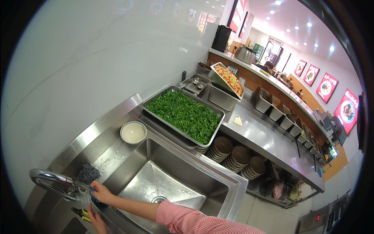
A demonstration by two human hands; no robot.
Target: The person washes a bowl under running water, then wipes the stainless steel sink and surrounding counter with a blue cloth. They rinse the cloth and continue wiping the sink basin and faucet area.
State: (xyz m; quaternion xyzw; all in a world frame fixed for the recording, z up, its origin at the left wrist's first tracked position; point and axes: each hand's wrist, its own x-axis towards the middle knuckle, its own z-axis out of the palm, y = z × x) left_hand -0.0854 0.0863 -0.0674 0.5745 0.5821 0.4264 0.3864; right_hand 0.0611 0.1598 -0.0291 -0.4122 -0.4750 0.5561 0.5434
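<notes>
Beside the base of the chrome faucet (pixel 49 177), my right hand (pixel 100 193) has its fingers closed on a small blue object (pixel 91 188), too small to name. Just below it, my left hand (pixel 96 219) is near a dark blue item that lies partly hidden under my right wrist; whether it touches that item is unclear. A dark grey scouring pad (pixel 88 173) rests behind the faucet spout. Pliers or shears with yellow-and-black handles (pixel 81 214) lie left of my left hand. The steel sink (pixel 163 184) is to the right of both hands.
A white bowl (pixel 133 132) stands at the sink's back corner. Beyond are a steel tray of chopped greens (pixel 184 117), a tilted perforated pan of diced vegetables (pixel 228 80) and a counter with steel containers (pixel 263 101). Stacked bowls (pixel 239 158) sit below. A person (pixel 267 67) is far off.
</notes>
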